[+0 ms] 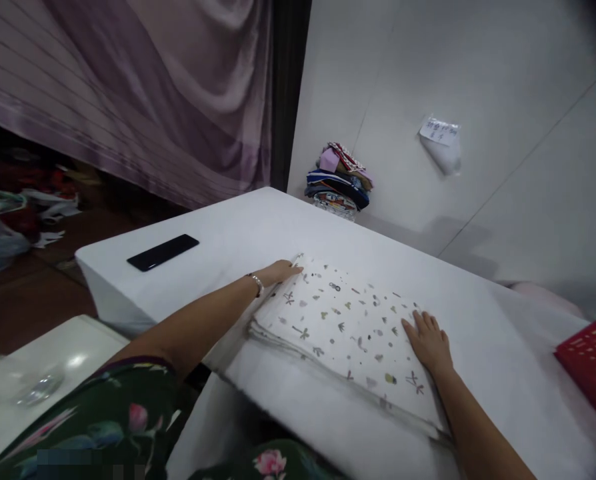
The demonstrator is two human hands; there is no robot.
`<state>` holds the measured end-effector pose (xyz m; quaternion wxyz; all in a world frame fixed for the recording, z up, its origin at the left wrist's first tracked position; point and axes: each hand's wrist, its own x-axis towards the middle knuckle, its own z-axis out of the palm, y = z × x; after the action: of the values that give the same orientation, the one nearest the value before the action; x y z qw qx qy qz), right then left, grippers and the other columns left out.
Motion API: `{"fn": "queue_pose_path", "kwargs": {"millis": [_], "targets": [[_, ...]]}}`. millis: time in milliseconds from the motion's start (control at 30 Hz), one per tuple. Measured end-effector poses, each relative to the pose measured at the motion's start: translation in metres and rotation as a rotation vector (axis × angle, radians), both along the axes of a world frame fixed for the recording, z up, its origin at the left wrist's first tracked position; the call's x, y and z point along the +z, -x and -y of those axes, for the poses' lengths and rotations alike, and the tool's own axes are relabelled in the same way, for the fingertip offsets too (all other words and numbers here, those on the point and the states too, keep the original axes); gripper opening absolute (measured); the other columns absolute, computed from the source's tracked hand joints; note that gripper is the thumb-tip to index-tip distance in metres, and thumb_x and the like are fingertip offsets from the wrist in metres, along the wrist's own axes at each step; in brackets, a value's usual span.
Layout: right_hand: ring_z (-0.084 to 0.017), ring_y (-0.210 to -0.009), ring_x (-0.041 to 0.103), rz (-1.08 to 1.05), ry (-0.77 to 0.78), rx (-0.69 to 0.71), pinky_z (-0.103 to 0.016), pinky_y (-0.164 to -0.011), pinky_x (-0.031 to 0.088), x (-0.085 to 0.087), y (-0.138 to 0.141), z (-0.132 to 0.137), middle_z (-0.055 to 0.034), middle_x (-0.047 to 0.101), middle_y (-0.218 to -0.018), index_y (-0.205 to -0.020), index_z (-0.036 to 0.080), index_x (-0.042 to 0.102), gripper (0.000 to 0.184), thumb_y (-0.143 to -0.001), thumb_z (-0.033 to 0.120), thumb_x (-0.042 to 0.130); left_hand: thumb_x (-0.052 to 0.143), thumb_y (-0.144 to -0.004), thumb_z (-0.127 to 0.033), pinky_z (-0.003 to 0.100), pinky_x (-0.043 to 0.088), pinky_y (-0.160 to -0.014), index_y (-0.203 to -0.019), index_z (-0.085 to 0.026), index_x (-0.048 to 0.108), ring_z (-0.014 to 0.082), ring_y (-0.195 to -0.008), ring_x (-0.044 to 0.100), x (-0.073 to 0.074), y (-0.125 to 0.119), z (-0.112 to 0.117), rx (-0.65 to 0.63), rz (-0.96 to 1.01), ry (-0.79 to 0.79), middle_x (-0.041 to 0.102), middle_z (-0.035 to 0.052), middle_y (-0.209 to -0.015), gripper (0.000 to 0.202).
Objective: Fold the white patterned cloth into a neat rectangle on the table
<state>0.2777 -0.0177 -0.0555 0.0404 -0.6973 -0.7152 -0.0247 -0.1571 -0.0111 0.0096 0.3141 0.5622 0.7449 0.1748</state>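
Observation:
A folded white cloth (348, 327) with small printed shapes lies flat on the white-covered table (258, 227). My left hand (278, 272), with a bracelet at the wrist, rests at the cloth's far left edge, fingers stretched along it. Flat on the cloth's right part lies my right hand (428, 340), with its fingers spread. Neither hand holds anything.
A black phone (163, 252) lies on the table's left end. A pile of folded colourful fabrics (341, 179) sits at the far edge against the wall. A red basket (593, 360) stands at the right. A paper note (441, 133) hangs on the wall. A purple curtain (143, 87) hangs at the left.

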Motion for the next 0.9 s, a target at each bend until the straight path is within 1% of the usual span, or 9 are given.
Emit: {"fn": "queue_pose_path", "kwargs": {"millis": [100, 200, 267, 367, 500, 567, 633, 767, 900], "targets": [[-0.028, -0.134, 0.022, -0.006, -0.001, 0.014, -0.049, -0.103, 0.025, -0.001, -0.002, -0.001, -0.0117, 0.032, -0.144, -0.136, 0.016, 0.037, 0.065, -0.087, 0.055, 0.021, 0.053, -0.068, -0.061, 0.031, 0.043, -0.083, -0.103, -0.013, 0.062, 0.0286, -0.104, 0.056, 0.000, 0.005, 0.027, -0.085, 0.026, 0.008, 0.059, 0.0137, -0.120, 0.059], [-0.028, -0.134, 0.023, -0.008, 0.001, 0.014, -0.048, -0.103, 0.025, -0.003, -0.004, -0.003, -0.0116, 0.033, -0.144, -0.136, 0.016, 0.037, 0.065, -0.086, 0.055, 0.023, 0.062, -0.064, -0.048, 0.030, 0.043, -0.083, -0.108, -0.014, 0.059, 0.0274, -0.103, 0.057, 0.001, 0.005, 0.039, -0.082, 0.040, -0.022, 0.060, 0.0122, -0.119, 0.056], [-0.028, -0.134, 0.023, -0.007, 0.005, 0.011, -0.048, -0.103, 0.026, -0.003, -0.005, -0.004, -0.0116, 0.032, -0.144, -0.136, 0.016, 0.037, 0.064, -0.086, 0.055, 0.023, 0.064, -0.064, -0.040, 0.028, 0.044, -0.081, -0.112, -0.015, 0.056, 0.0253, -0.102, 0.057, 0.002, 0.001, 0.041, -0.041, 0.058, -0.046, 0.059, 0.0108, -0.120, 0.055], [-0.028, -0.133, 0.023, -0.004, 0.012, 0.010, -0.049, -0.102, 0.026, -0.004, -0.006, -0.005, -0.0113, 0.032, -0.144, -0.136, 0.017, 0.037, 0.064, -0.086, 0.055, 0.023, 0.058, -0.070, -0.032, 0.026, 0.044, -0.082, -0.118, -0.017, 0.049, 0.0216, -0.104, 0.057, 0.000, -0.007, 0.038, 0.027, 0.064, -0.094, 0.058, 0.0089, -0.121, 0.051], [-0.028, -0.133, 0.023, -0.006, 0.012, -0.002, -0.049, -0.103, 0.026, -0.004, -0.007, -0.005, -0.0118, 0.032, -0.144, -0.136, 0.016, 0.038, 0.065, -0.086, 0.055, 0.023, 0.060, -0.070, -0.028, 0.030, 0.042, -0.085, -0.118, -0.018, 0.048, 0.0240, -0.106, 0.055, -0.009, -0.015, 0.032, 0.101, 0.053, -0.105, 0.059, 0.0101, -0.118, 0.051], [-0.028, -0.133, 0.023, -0.010, 0.007, -0.003, -0.049, -0.103, 0.026, -0.005, -0.006, -0.004, -0.0119, 0.032, -0.144, -0.136, 0.016, 0.038, 0.066, -0.086, 0.056, 0.023, 0.063, -0.068, -0.030, 0.030, 0.042, -0.084, -0.116, -0.018, 0.050, 0.0250, -0.106, 0.055, -0.011, -0.014, 0.030, 0.111, 0.064, -0.092, 0.060, 0.0102, -0.117, 0.052], [-0.028, -0.134, 0.024, -0.014, 0.004, -0.002, -0.049, -0.103, 0.025, -0.005, -0.006, -0.003, -0.0117, 0.032, -0.144, -0.136, 0.017, 0.037, 0.066, -0.085, 0.056, 0.023, 0.062, -0.070, -0.037, 0.029, 0.044, -0.079, -0.115, -0.018, 0.051, 0.0246, -0.103, 0.056, -0.010, -0.010, 0.032, 0.115, 0.092, -0.073, 0.060, 0.0101, -0.117, 0.050], [-0.028, -0.134, 0.023, -0.010, 0.001, 0.003, -0.048, -0.103, 0.026, -0.003, -0.006, -0.002, -0.0116, 0.033, -0.144, -0.135, 0.017, 0.038, 0.064, -0.085, 0.054, 0.024, 0.050, -0.076, -0.055, 0.028, 0.046, -0.065, -0.104, -0.015, 0.059, 0.0239, -0.090, 0.061, 0.000, 0.002, 0.047, 0.106, 0.165, -0.004, 0.064, 0.0110, -0.108, 0.050], [-0.028, -0.133, 0.025, 0.000, 0.043, -0.016, -0.051, -0.102, 0.025, 0.008, 0.001, -0.003, -0.0113, 0.034, -0.143, -0.134, 0.017, 0.040, 0.062, -0.086, 0.053, 0.024, 0.059, -0.069, -0.054, 0.028, 0.046, -0.065, -0.103, -0.015, 0.060, 0.0257, -0.092, 0.061, 0.011, 0.004, 0.070, 0.027, 0.143, 0.061, 0.064, 0.0111, -0.110, 0.052]]}}
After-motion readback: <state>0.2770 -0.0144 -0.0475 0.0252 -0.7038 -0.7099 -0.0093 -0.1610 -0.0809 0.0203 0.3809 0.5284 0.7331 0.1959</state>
